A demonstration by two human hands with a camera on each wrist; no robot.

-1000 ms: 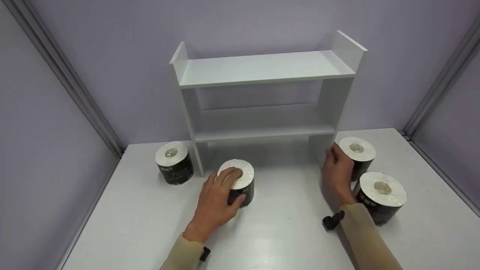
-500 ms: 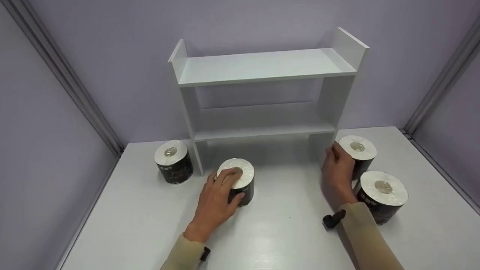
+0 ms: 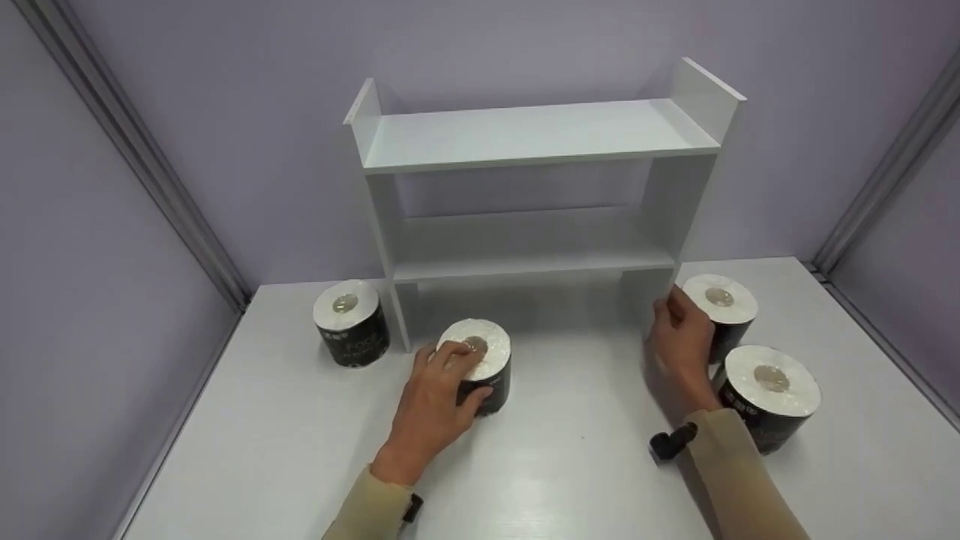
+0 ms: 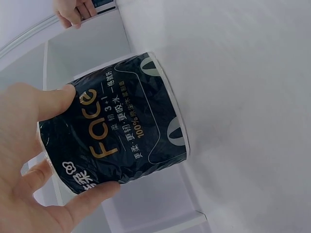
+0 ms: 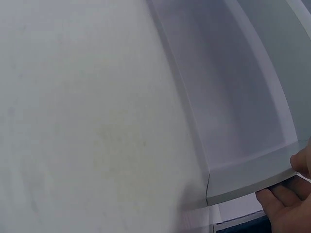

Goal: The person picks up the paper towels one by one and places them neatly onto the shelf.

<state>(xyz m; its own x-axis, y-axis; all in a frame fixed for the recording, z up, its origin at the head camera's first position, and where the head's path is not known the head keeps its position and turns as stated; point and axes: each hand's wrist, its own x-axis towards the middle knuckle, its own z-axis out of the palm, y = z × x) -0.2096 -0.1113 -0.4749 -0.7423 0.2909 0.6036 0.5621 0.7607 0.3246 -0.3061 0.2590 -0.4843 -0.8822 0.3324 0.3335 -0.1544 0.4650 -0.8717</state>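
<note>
My left hand [image 3: 429, 409] grips a toilet paper roll [image 3: 495, 358] that stands upright in front of the shelf's left half. In the left wrist view, thumb and fingers spread around the roll's dark wrapper [image 4: 116, 121], printed "Face". My right hand [image 3: 681, 337] pinches the front edge of the white shelf's right side panel [image 5: 252, 187], low down near the table. The shelf [image 3: 540, 139] has two boards between its side panels. Right beside my right hand, outside the panel, stands another roll [image 3: 739, 304].
One more roll [image 3: 776, 386] stands nearer me, beside my right wrist. A further roll [image 3: 351, 337] is left of the shelf. All stand on the white table [image 3: 555, 465]. A pale wall [image 3: 517, 45] rises behind the shelf, with side walls left and right.
</note>
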